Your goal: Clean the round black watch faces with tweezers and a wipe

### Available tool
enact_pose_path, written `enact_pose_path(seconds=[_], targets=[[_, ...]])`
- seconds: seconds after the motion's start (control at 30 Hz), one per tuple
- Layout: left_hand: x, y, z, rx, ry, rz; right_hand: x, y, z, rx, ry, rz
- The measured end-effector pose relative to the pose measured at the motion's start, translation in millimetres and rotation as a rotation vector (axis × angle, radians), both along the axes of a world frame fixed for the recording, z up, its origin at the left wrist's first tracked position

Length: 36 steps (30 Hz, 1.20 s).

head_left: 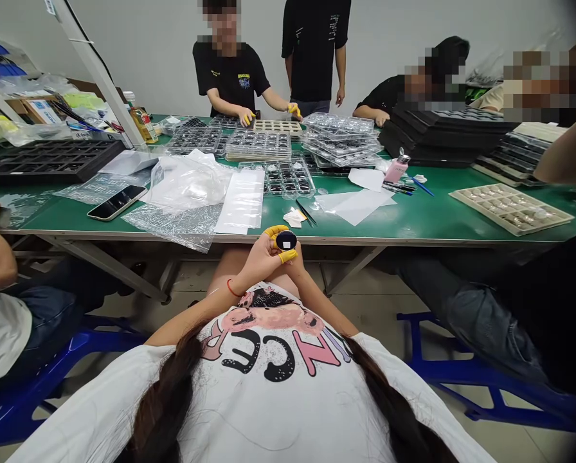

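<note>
The left hand [258,260] is curled closed around a small black disc [286,240], its yellow-capped fingertips [288,256] pinching the rim; the right hand [295,267] sits behind it, its hold hidden. Both are just before the green desk [413,218] edge, near tweezers [305,212], a tissue [294,218] and plastic trays [283,178].

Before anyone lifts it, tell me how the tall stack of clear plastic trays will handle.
The stack of clear plastic trays looks light and thin-walled, so each tray is probably flexible rather than stiff. The layers sit slightly askew, so they may slide apart if pushed. Their glossy surfaces could also feel slippery.
</note>
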State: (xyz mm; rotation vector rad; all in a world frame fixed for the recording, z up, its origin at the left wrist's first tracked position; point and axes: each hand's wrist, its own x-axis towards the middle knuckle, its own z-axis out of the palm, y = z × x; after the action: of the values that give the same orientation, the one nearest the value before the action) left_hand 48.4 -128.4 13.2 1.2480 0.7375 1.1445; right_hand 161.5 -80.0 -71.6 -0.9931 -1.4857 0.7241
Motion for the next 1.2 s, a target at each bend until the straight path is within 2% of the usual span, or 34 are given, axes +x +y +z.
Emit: enact_pose_path(seconds=[0.23, 1.2], targets=[[1, 0, -2.0, -0.013, 0.011, 0.008, 0, -1, 3.4, -0.025, -0.003, 0.004], [-2, 5, -7.3, -0.023, 0.006, 0.023, -1, -3, -9.9, -0.12, -0.039, -0.007]])
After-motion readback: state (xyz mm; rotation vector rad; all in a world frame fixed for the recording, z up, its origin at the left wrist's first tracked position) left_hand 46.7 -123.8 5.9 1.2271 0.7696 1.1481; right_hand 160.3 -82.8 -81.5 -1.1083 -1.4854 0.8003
